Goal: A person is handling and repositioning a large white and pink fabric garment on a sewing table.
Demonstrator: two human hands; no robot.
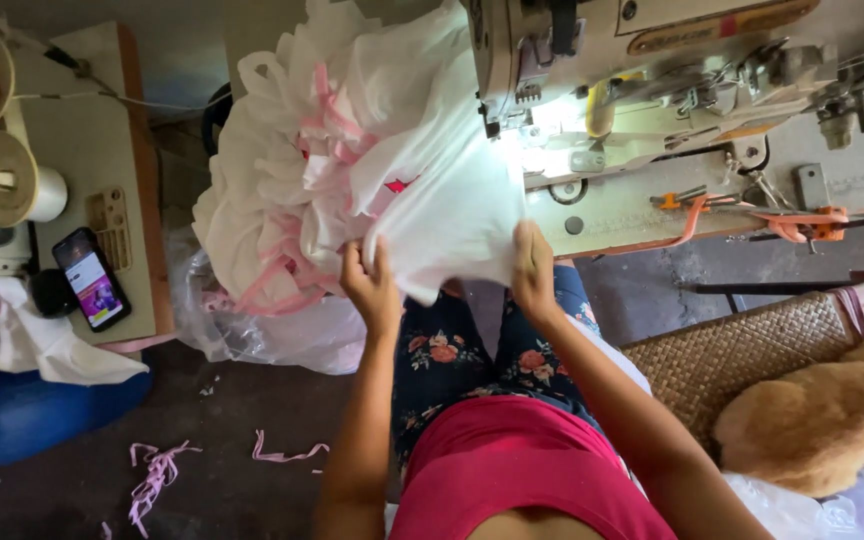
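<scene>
A white garment (pixel 442 190) with pink trim hangs from the sewing machine (pixel 652 110) down toward my lap. My left hand (pixel 372 285) grips its lower edge from below. My right hand (pixel 534 265) pinches the same edge next to the machine bed. Behind the garment lies a big heap of white and pink pieces (pixel 292 200). The lit needle area sits just above my right hand.
At the left a side table (pixel 102 130) holds thread spools (pixel 12 180), a lit phone (pixel 92 278) and a white cloth. Pink strips (pixel 157 475) litter the dark floor. A woven seat (pixel 742 355) with a tan furry thing (pixel 822 420) stands at the right.
</scene>
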